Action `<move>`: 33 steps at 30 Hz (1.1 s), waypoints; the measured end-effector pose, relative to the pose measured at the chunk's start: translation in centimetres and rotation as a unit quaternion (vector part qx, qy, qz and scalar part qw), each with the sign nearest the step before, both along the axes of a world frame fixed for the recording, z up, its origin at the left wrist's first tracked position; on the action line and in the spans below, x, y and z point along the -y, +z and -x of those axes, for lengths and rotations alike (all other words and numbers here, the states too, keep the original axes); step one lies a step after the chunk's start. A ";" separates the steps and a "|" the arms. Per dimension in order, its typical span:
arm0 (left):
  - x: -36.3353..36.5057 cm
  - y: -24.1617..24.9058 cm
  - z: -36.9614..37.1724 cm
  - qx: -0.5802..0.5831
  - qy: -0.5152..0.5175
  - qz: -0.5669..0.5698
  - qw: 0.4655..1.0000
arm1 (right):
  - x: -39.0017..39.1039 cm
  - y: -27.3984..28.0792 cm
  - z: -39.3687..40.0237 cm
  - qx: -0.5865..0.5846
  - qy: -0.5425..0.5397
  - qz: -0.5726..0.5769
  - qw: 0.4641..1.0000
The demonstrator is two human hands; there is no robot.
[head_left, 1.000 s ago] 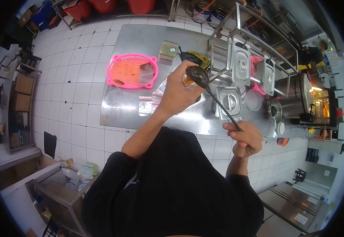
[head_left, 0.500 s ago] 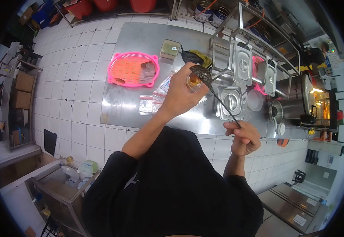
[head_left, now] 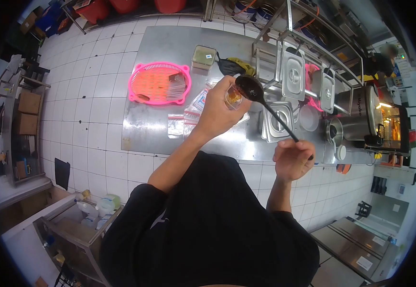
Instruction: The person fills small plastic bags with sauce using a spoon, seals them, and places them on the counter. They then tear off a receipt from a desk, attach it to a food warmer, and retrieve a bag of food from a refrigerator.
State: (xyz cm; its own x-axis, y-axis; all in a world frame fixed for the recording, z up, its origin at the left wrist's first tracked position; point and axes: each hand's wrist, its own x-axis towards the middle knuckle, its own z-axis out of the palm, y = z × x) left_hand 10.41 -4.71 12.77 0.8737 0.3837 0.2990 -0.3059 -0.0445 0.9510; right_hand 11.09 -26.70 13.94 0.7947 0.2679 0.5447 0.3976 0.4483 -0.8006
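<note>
My left hand (head_left: 221,109) is wrapped round a small clear plastic cup (head_left: 234,99) with some orange-brown food in it. Beside the cup's rim is the dark bowl of a black ladle (head_left: 250,88), its hollow side showing and wet with sauce. The ladle's long handle slants down to my right hand (head_left: 294,159), whose fingers close on its end. Below both hands lies the steel table (head_left: 160,43). Near my left forearm are zip bags (head_left: 176,125) with red seals, flat on the steel.
A pink basket (head_left: 132,91) of orange-looking items stands at the left. Behind is a square tub (head_left: 203,57). Lidded steel pans (head_left: 278,123) and a metal rack (head_left: 289,33) are to the right, with a large steel pot (head_left: 361,110) farther on. A person (head_left: 386,62) is in the far background.
The ladle's bowl has turned from showing its underside to showing its hollow, and has shifted slightly right. My right hand has turned and moved up a little. The left hand keeps the cup.
</note>
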 end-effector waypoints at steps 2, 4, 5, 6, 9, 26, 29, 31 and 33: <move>-0.3 -1.2 0.1 -0.019 -0.008 -0.009 1.000 | 0.0 -0.6 -0.5 -0.041 0.010 -0.039 0.998; -0.7 -1.7 0.7 -0.021 -0.008 -0.051 0.998 | 0.1 -0.8 -1.2 -0.090 0.024 -0.101 0.990; -1.2 -2.4 0.9 -0.024 -0.012 -0.051 0.998 | 0.3 -1.0 -1.5 -0.093 0.020 -0.101 0.990; -1.9 -3.5 1.1 -0.025 -0.028 -0.017 0.999 | 0.5 -1.2 -1.9 -0.124 0.008 -0.117 0.985; -5.8 -3.9 2.4 -0.060 -0.051 0.031 0.996 | 1.1 -3.5 -3.4 -0.185 -0.035 -0.120 0.975; -11.1 -3.1 4.3 0.119 -0.405 0.371 0.827 | 0.4 -20.9 -5.9 -0.360 0.007 0.212 0.909; -11.5 -3.0 4.9 0.063 -0.353 0.316 0.878 | 0.6 -21.2 -6.0 -0.380 0.004 0.198 0.903; -11.5 -3.5 5.1 0.016 -0.281 0.261 0.923 | 0.9 -21.2 -6.0 -0.386 0.001 0.191 0.902; -11.2 -4.4 5.2 0.002 -0.253 0.229 0.940 | 0.9 -21.2 -6.1 -0.382 -0.002 0.193 0.904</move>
State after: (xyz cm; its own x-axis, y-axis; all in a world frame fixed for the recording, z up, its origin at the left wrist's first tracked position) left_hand 5.23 6.49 8.36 0.9782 0.0092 0.2075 -0.1817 0.5217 0.8335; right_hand 17.19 -27.63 -7.31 0.9008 0.3167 -0.2972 -0.3366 0.0767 -0.9385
